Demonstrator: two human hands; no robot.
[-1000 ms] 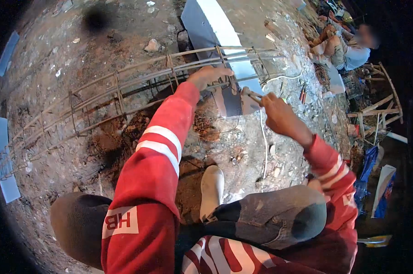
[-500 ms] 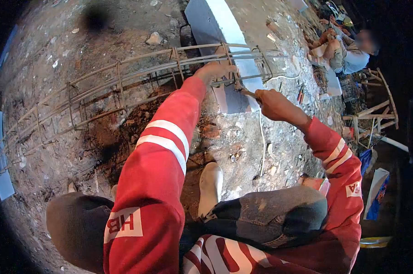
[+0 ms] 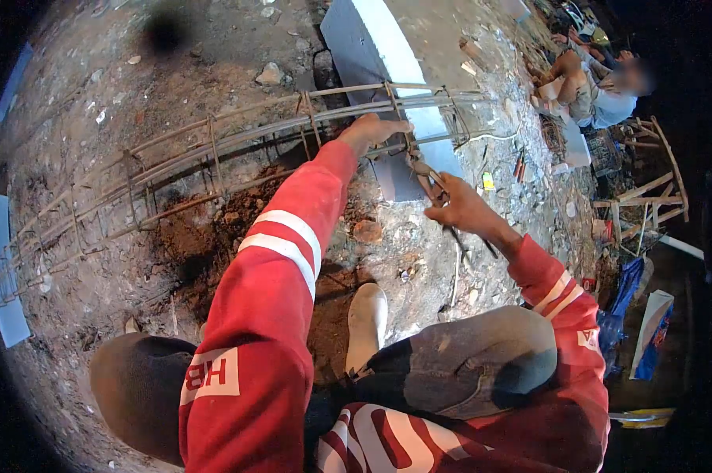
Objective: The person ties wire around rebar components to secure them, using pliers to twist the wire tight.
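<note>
A long rebar cage (image 3: 249, 124) of thin steel bars and stirrups runs across the view, its right end over a pale rectangular block (image 3: 399, 67). My left hand (image 3: 369, 132) grips the cage beside a stirrup near that end, with some fingers hidden behind the bars. My right hand (image 3: 468, 206) is closed around a pair of pincers (image 3: 428, 175), whose jaws meet the lower bar at the stirrup. The handles spread apart below my palm. Any tie wire at the jaws is too small to make out.
Another pale block (image 3: 1, 268) supports the cage's far left end. A person (image 3: 600, 91) sits at the upper right near a wooden frame (image 3: 655, 177). A yellow packet (image 3: 488, 181) and a white cord (image 3: 456, 272) lie on the rubble ground. My shoe (image 3: 366, 323) is below the cage.
My right hand has moved down and slightly right, and the pincers now point more steeply up, their handles visibly spread. My left hand stays on the cage.
</note>
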